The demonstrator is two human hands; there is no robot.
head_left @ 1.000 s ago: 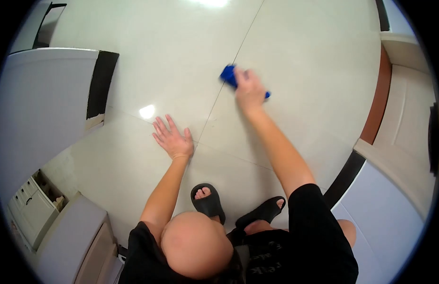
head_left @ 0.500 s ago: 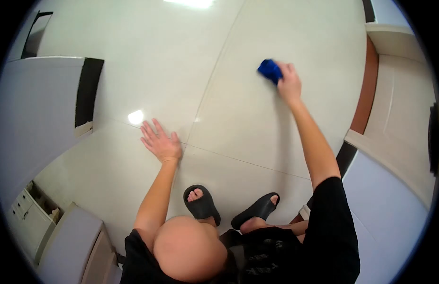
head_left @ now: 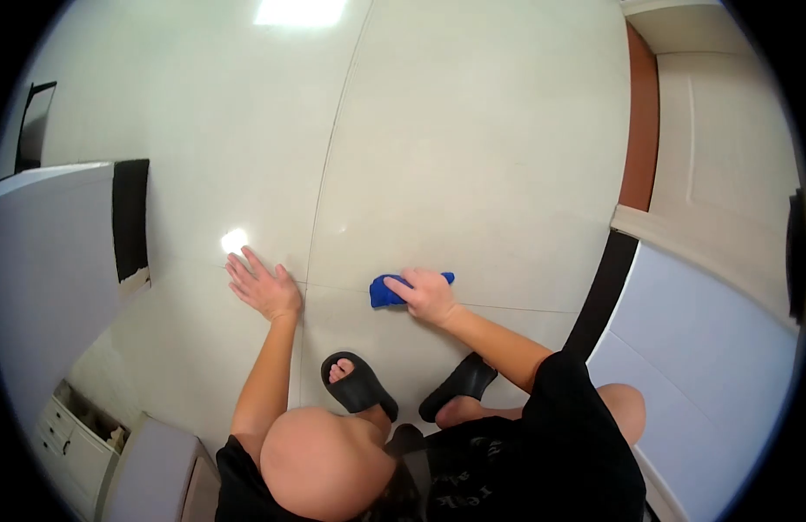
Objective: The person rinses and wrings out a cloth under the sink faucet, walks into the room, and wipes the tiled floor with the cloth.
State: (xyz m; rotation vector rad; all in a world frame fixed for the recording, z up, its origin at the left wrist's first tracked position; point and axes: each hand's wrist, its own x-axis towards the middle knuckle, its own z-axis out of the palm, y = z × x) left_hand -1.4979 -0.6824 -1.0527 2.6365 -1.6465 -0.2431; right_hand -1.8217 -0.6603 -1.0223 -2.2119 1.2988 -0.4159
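Observation:
A bunched blue cloth (head_left: 386, 291) lies against the pale tiled floor (head_left: 455, 174), with my right hand (head_left: 427, 296) closed over it, near a tile seam. Part of the cloth sticks out on both sides of the fingers. To the left, my left hand (head_left: 265, 289) rests flat on the floor with its fingers spread, holding nothing. Both hands are in front of my feet, which wear black slippers (head_left: 357, 387).
A wall end with a dark base strip (head_left: 131, 219) stands at the left. On the right are a brown threshold strip (head_left: 642, 117), a dark skirting (head_left: 601, 296) and a tiled wall (head_left: 681, 348). A white drawer cabinet (head_left: 76, 452) shows at the lower left.
My right hand has brought the blue cloth from farther out on the floor back toward my feet and leftward. My left hand keeps its place on the floor while the view has shifted.

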